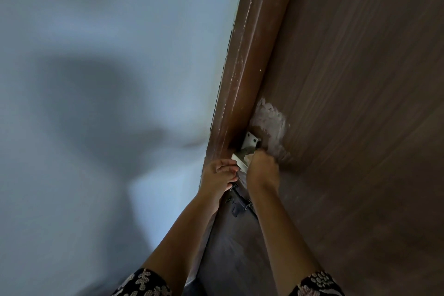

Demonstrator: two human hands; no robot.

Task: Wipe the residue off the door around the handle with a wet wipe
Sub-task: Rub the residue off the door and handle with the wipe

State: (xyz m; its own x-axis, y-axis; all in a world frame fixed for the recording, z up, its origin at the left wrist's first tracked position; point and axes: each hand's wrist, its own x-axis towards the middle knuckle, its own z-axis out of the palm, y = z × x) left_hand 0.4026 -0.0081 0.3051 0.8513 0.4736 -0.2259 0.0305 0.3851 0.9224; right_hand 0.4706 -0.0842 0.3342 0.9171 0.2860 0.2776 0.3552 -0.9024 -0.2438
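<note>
1. Currently the right hand is clenching a pale scrap, likely the wet wipe, and pressing it to the door right at the handle to scrub.
2. Left hand is sitting just beside the right, fingers curling at the handle's near end, probably steadying it; cannot tell if it is truly gripping.
3. White residue is spreading just above the right hand, past the handle plate.
4. Door frame is crowding both hands on their left; open door face is lying right of and above the right hand for strokes.
5. Dark latch is sitting below, between the wrists.
</note>
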